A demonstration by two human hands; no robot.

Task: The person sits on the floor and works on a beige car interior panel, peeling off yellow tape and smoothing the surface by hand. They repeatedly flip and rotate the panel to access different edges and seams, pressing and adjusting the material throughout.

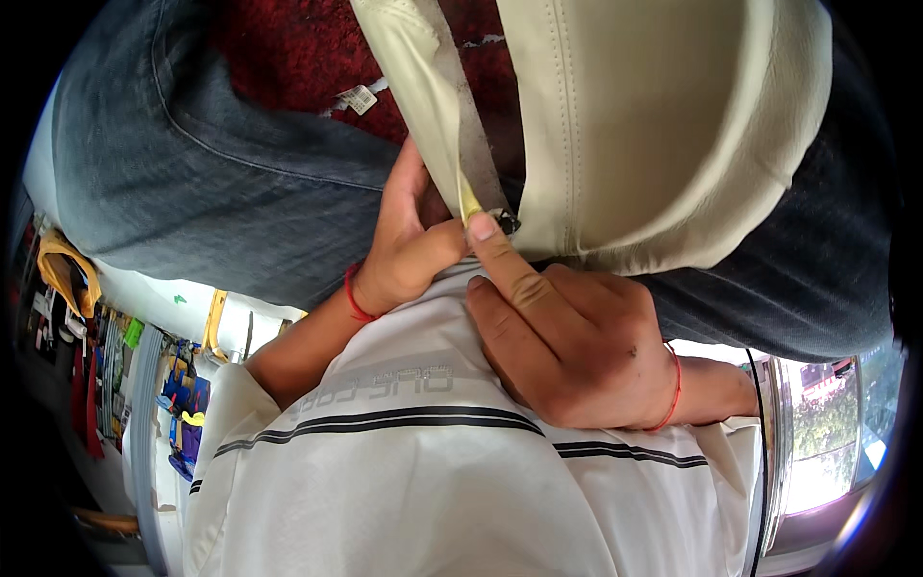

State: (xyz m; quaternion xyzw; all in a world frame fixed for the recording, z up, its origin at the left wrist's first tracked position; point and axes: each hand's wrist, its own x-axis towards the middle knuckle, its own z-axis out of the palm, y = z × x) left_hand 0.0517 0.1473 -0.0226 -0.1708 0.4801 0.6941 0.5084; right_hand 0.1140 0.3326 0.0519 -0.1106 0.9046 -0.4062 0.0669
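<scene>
A cream leather-like cover [635,115] with a double stitched seam lies across my lap, its right side curving over my thigh. A narrow cream strip [423,87] with a greyish fuzzy backing runs down beside it, leaving a gap between. My left hand [409,255] is closed round the strip's lower end, fingers behind it and partly hidden. My right hand [577,337] presses its index fingertip on that same end, against my left thumb; its other fingers are bent. A small dark piece [505,221] shows by the fingertip, too small to make out.
Dark red patterned fabric [288,58] with a small white label [359,99] lies between my jeans-clad legs [231,183]. Shelves with colourful items [183,394] stand at the left, near a yellow-orange strap-like thing [69,269]. A bright window [822,433] is at the right.
</scene>
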